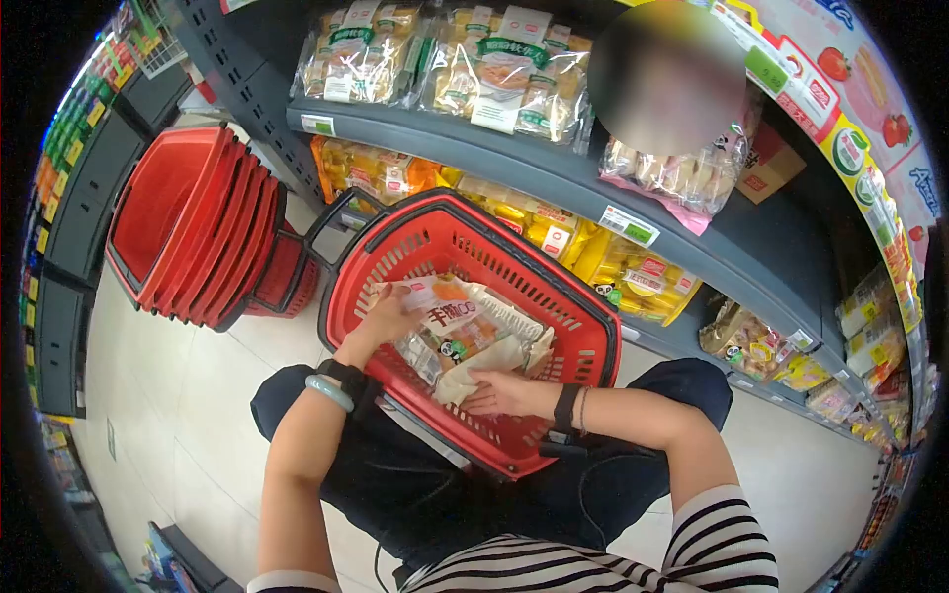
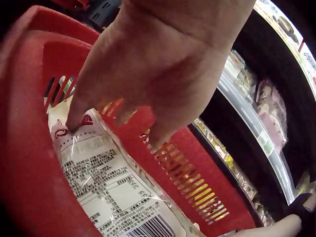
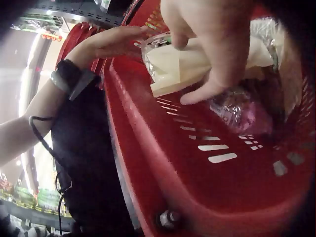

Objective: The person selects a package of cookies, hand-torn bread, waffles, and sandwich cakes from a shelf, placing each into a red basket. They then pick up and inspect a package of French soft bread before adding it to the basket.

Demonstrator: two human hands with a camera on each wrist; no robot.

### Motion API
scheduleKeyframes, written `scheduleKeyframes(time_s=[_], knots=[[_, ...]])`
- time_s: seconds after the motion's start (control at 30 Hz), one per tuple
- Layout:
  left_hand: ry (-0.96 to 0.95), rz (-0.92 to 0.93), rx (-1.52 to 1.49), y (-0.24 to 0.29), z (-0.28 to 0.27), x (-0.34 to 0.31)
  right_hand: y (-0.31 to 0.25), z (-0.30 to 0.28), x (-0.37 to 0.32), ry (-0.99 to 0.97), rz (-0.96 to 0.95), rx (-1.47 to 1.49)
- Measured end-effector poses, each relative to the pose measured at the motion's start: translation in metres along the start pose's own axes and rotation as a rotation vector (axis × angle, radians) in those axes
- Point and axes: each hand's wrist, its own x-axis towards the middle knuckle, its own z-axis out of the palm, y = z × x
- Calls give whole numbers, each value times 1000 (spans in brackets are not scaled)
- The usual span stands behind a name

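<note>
Within the red shopping basket (image 1: 583,341) lies a bread package (image 1: 465,331) with a white and orange label and a panda print. My left hand (image 1: 392,314) pinches its upper left edge. In the left wrist view, one finger lies against a pale package back (image 2: 113,182) printed with text and a barcode. Across the basket, my right hand (image 1: 504,393) has its fingers spread over a cream-coloured wrapper part (image 3: 177,69) at the package's lower end. Beneath that hand, a clear and pink package (image 3: 242,113) shows deeper in the basket.
The basket stands over the person's dark-trousered knees. At the left are several stacked red baskets (image 1: 188,227). Ahead, a grey shelf (image 1: 445,133) holds bagged bread (image 1: 509,69), with yellow packages (image 1: 643,277) on the level below. Pale floor tiles (image 1: 158,425) extend to the left.
</note>
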Motion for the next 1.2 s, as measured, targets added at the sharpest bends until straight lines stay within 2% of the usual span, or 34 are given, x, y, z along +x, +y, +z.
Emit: scheduleKeyframes(time_s=[0.03, 0.1, 0.17, 0.2, 0.23, 0.27, 0.3, 0.37, 0.4, 0.43, 0.5, 0.57, 0.6, 0.63, 0.67, 0.7, 0.73, 0.77, 0.8, 0.83, 0.97, 1.03, 1.1, 1.13, 1.2], knots=[[0, -10, -5, 3, -4, 0, -1, 1, -1, -97, 21, 35], [1, -2, -73, 11, -14, 0, -12, -3, 7, -4, -163, -7], [57, -2, -182, 28, -22, -8, -44, 23, -24, -50, -310, 14], [137, -1, -419, 41, -25, -13, -67, 34, -38, -124, -428, 108], [217, 1, -655, 48, -26, -15, -77, 22, -28, -25, -381, 183], [301, 174, -609, 32, -15, -6, -87, 13, -29, -20, -449, 189], [298, 175, -612, 35, -15, -7, -98, 15, -36, 82, -439, 254], [473, 378, 28, 40, -18, -12, -107, 8, -39, 67, -464, 314], [279, 238, -31, 53, -24, -18, -104, 10, -41, 69, -463, 315], [276, 237, -30, 52, -20, -17, -100, 12, -42, 28, -484, 330], [-184, 250, -231, 45, -5, -15, -89, 14, -41, -13, -508, 347], [-137, 327, -140, 44, 6, -16, -66, 9, -30, -27, -573, -46], [-143, 324, -178, 44, 9, -14, -50, -4, -17, 7, -663, -532], [-149, 326, -212, 45, 10, -10, -36, -15, 5, 130, -504, -792], [-126, 331, -169, 46, 10, -8, -17, -21, 11, 261, -654, -1352], [-129, 360, -159, 47, 8, -7, -12, -14, 7, 249, -370, -1632], [-124, 331, -169, 51, 8, -7, 13, -27, 11, 276, -628, -1601], [-125, 307, -179, 56, 7, -7, 16, -18, -5, 307, -402, -1624], [-114, 296, -177, 62, 5, -10, 32, -45, 27, 249, -338, -1684], [-106, 284, -177, 68, 3, -12, 8, -15, -5, 213, -17, -1615], [-117, 321, -163, 73, 1, -10, -3, -5, -8, 241, -56, -1804], [-135, 258, -168, 76, -1, -11, -3, -11, 0, 222, -47, -1895], [-149, 261, -162, 78, -2, -10, -3, -15, 6, 204, -200, -1994], [-142, 263, -148, 78, -2, -11, -6, -16, 10, 179, -93, -1969], [-137, 264, -135, 77, -1, -9, -4, -22, 13, 193, -143, -1995]])
